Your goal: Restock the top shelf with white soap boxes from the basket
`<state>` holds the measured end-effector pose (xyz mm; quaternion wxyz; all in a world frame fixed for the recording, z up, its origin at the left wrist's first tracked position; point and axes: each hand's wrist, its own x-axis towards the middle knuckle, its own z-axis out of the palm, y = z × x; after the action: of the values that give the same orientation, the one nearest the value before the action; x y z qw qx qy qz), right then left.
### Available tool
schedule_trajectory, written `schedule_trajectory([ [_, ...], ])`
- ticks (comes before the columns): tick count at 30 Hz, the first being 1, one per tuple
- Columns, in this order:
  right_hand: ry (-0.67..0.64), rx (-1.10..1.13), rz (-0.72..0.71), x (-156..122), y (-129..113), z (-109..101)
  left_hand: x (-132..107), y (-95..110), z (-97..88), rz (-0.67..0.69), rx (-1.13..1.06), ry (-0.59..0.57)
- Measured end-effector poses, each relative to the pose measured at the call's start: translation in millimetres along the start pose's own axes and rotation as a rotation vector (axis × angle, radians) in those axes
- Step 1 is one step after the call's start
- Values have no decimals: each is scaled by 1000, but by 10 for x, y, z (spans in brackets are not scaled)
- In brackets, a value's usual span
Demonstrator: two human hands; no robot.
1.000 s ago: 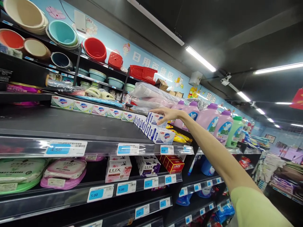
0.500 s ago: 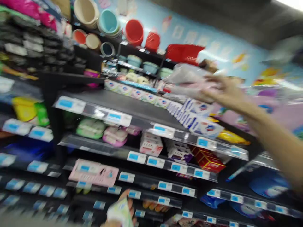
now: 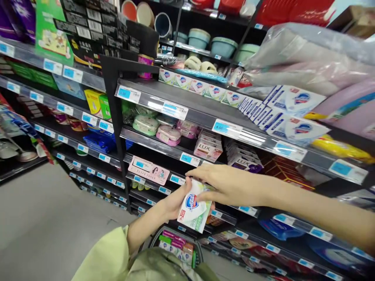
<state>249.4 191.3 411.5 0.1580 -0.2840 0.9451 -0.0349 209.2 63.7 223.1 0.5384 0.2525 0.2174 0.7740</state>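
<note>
In front of my body I hold a white Safeguard soap box (image 3: 191, 208) with a blue logo and green-yellow edges. It is tilted, and several boxes may be stacked together; I cannot tell. My left hand (image 3: 175, 201) is closed around its left side from below. My right hand (image 3: 218, 181) lies over the top, its thumb and fingers gripping the upper right part. On the shelf (image 3: 178, 93) above stand a row of similar soap boxes (image 3: 197, 86) at the back and a pile of blue-and-white soap boxes (image 3: 299, 128) at the right.
Below my hands is a shopping basket (image 3: 200, 253) with purple, green and white boxes in it. LUX soap boxes (image 3: 208, 146) and soap dishes (image 3: 168, 134) fill the shelf below. Bagged pillows (image 3: 307, 58) lie at upper right. Grey floor (image 3: 55, 214) shows at left.
My right hand has come down from the bagged pillows at upper right to the soap box. My left hand has risen with the box. The view has tilted down, bringing the basket in.
</note>
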Motion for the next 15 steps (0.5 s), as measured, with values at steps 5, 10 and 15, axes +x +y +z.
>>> schedule_trajectory([
  [5, 115, 76, -10, -151, -51, 32, -230, 321, 215, 177, 706, 135],
  [10, 518, 119, 113, -387, -79, -56, -410, 898, 589, 429, 1423, 343],
  [15, 950, 44, 182, -813, -23, -15, -125, 1901, 1155, 728, 1828, 248],
])
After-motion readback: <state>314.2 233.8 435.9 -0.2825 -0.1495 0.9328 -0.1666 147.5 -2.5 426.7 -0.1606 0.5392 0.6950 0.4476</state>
